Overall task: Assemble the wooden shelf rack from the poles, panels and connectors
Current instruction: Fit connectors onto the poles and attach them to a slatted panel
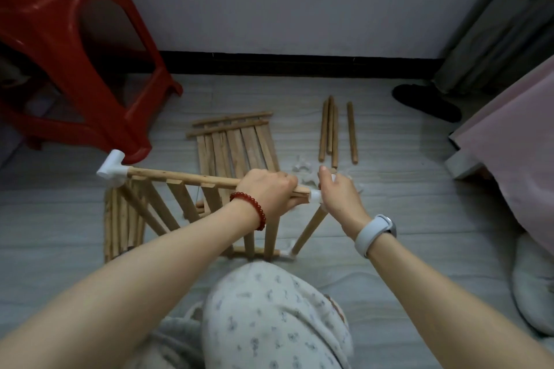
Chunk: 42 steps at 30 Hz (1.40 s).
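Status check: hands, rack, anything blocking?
Left hand grips top rail. Right hand presses white connector on its end. Spare poles lie apart; nothing blocking.

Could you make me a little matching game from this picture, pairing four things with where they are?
Things:
1. loose poles
2. spare panel
3. white connector
4. left hand

Places:
A. gripping the top rail
B. on the rail's far left end
C. flat on the floor, centre
D. on the floor, right of the panel

Pairs: 1-D, 2-C, 3-B, 4-A
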Available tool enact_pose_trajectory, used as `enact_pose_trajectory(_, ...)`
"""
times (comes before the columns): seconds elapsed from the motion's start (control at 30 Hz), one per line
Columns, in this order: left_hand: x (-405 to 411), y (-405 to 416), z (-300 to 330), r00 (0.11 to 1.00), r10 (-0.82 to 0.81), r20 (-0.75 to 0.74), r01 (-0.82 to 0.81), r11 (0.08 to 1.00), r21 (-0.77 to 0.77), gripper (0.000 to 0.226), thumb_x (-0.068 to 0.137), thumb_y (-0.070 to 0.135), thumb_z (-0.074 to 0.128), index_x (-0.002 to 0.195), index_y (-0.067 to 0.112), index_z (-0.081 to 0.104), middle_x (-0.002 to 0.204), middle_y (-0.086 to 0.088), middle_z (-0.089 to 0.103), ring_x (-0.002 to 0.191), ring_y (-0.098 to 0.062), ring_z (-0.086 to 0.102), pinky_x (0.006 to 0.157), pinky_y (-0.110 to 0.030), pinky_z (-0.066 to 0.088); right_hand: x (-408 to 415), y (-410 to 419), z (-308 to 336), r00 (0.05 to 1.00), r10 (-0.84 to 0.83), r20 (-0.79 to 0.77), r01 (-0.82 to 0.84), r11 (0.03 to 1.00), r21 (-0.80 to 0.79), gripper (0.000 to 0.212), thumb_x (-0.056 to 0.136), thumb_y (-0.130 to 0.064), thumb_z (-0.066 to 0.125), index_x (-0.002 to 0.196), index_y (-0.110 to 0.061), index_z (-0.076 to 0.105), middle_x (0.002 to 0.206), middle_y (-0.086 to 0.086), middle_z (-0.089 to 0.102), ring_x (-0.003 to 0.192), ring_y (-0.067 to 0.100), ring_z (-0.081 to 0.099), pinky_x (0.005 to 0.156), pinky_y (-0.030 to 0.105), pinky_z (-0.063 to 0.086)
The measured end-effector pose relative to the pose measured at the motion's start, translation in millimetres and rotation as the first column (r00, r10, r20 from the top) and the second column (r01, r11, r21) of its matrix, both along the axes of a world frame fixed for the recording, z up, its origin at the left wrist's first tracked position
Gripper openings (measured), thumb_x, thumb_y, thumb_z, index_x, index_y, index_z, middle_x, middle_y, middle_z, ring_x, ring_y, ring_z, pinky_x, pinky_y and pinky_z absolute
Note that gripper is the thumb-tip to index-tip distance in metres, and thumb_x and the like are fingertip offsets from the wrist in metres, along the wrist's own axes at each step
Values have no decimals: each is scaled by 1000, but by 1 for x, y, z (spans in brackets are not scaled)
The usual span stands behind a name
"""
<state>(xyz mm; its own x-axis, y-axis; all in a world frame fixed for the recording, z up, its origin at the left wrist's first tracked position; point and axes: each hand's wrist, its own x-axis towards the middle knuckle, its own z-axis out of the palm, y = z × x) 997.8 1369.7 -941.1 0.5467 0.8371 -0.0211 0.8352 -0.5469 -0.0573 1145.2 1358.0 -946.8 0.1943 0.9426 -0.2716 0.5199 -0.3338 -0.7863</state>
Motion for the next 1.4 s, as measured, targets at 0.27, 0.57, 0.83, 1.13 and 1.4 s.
enact_pose_trajectory(0.27, -13, 29, -1, 997, -51, 64, 56, 994, -89, 38, 91, 58, 35, 95, 23, 48, 84, 6, 55, 72, -12, 54, 65, -26, 46, 11, 0, -10, 981, 179, 74, -184, 981, 65, 45, 99, -42, 30, 71, -14, 50, 63, -5, 48, 58, 9, 45, 51, 19, 33)
enact_pose_trajectory(0.57, -16, 19, -9, 986, 27, 162, -55, 984, 168, 27, 90, 47, 42, 86, 24, 57, 77, 8, 56, 68, -15, 56, 57, -25, 29, 4, 32, -9, 993, 3, -115, 3, 999, 45, 50, 98, -46, 29, 67, -14, 51, 78, 11, 62, 78, 25, 61, 70, 29, 48)
enact_pose_trajectory(0.83, -12, 11, -15, 988, 103, 113, -122, 976, 179, 30, 91, 46, 39, 88, 24, 59, 78, 7, 60, 63, -11, 47, 57, -25, 32, 17, 5, -12, 904, 416, 99, -425, 900, 100, 44, 98, -41, 33, 64, -17, 47, 59, -3, 48, 48, -1, 44, 50, 14, 36)
enact_pose_trajectory(1.13, -1, 25, -16, 983, 155, 94, -166, 978, 124, 23, 91, 42, 44, 88, 24, 58, 76, 7, 56, 68, -15, 52, 61, -27, 38, 12, -12, 3, 856, 375, 356, -494, 797, 348, 18, 89, -45, 41, 93, -28, 44, 81, -10, 53, 72, 9, 53, 64, 36, 49)
enact_pose_trajectory(1.4, 0, 26, -17, 983, 154, 95, -165, 978, 124, 23, 92, 39, 43, 91, 24, 60, 83, 4, 64, 76, -19, 61, 66, -29, 43, 9, -29, 5, 895, 330, 299, -346, 938, 0, 69, 65, -77, 44, 108, -24, 47, 92, -15, 49, 83, 4, 51, 69, 27, 47)
